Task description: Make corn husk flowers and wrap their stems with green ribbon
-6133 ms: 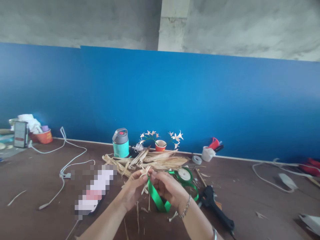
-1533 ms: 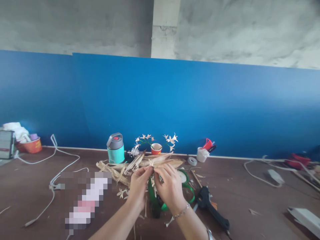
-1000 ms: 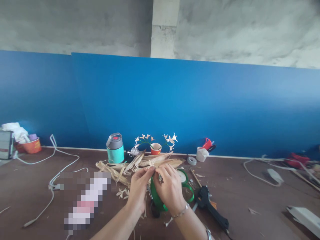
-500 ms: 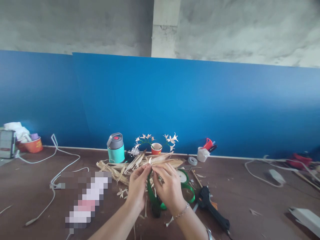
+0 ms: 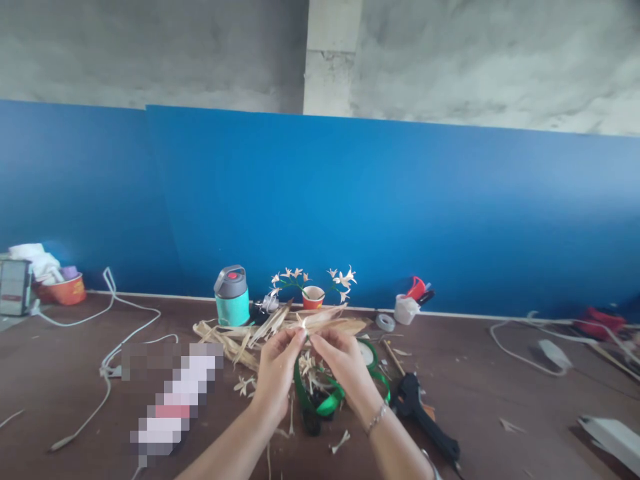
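Note:
My left hand (image 5: 277,367) is closed in a pinch on a small pale husk flower (image 5: 303,321), whose petals stick up above the fingertips. Close beside it, the fingers of my right hand (image 5: 344,363) pinch the green ribbon (image 5: 330,404) at the flower's base; the exact grip is partly hidden. That ribbon loops down below the hands and back toward a ribbon roll (image 5: 369,353) behind my right hand. Under and between my wrists lie several loose husk flowers (image 5: 309,373). Dried corn husks (image 5: 280,323) are heaped just beyond my fingertips.
Past the husks stands a paper cup (image 5: 313,298) with stemmed flowers, beside a teal flask (image 5: 233,300). A black glue gun (image 5: 420,413) lies right of my right hand. A tape roll (image 5: 385,323) and white cables (image 5: 107,353) are on the brown table. A blue partition (image 5: 350,200) rises behind.
My right hand has shifted slightly right, its fingers drawn a little away from the left. The ribbon loop has swung out to the right below the hands. My left hand is nearly still.

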